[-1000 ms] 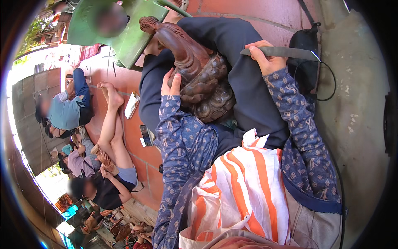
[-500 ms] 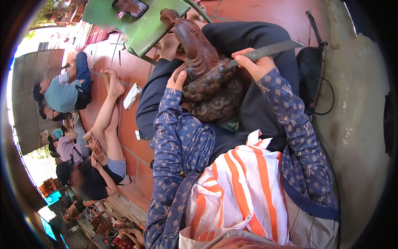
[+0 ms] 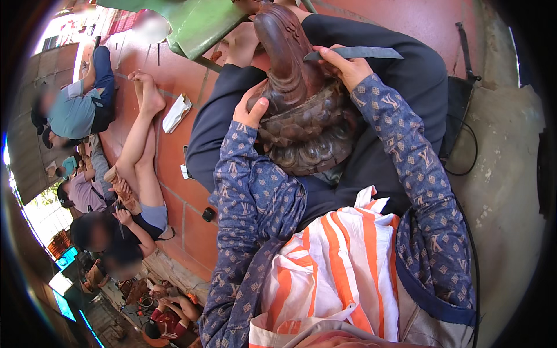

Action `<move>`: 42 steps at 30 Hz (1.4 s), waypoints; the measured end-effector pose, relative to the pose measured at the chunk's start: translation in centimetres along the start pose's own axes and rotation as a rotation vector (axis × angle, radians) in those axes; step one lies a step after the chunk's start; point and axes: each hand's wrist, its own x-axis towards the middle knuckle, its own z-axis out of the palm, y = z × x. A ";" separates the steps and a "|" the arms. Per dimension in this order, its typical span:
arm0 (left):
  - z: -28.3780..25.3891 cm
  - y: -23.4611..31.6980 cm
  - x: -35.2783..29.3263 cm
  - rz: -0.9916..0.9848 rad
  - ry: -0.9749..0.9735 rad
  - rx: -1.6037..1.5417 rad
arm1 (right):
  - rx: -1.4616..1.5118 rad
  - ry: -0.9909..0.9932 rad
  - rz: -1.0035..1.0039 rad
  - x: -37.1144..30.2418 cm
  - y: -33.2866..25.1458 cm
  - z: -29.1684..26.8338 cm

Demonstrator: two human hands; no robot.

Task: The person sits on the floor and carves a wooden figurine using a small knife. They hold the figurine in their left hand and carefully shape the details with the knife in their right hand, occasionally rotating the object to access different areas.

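A dark brown carved wooden statue (image 3: pixel 284 58) with a round, petal-like base rests between my legs, its upper end pointing away from me. My left hand (image 3: pixel 250 108) is closed around the statue's left side, thumb on top just above the base. In my right hand (image 3: pixel 348 66) a thin, flat grey strip (image 3: pixel 371 53) is pinched between thumb and fingers. Its left tip touches or nearly touches the statue's right side; its long end sticks out to the right. Whether it is a blade or a folded abrasive sheet I cannot tell. The statue's head is cut off at the top edge.
An orange-and-white striped cloth (image 3: pixel 342 261) covers my lap. Ahead stands a green chair (image 3: pixel 203 29). A black bag (image 3: pixel 458 116) with a cord lies right, by a grey wall (image 3: pixel 505 174). A white packet (image 3: pixel 176 113) lies left on red tiles; several people sit beyond.
The view has shifted, and the phone on the green chair is out of sight. My right hand has brought the strip from near the base up along the statue's right side. My left hand keeps its hold.
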 end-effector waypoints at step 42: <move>-3.8 -22.4 0.0 -0.290 0.064 -0.154 | -0.118 0.543 0.086 -4.8 2.9 -0.4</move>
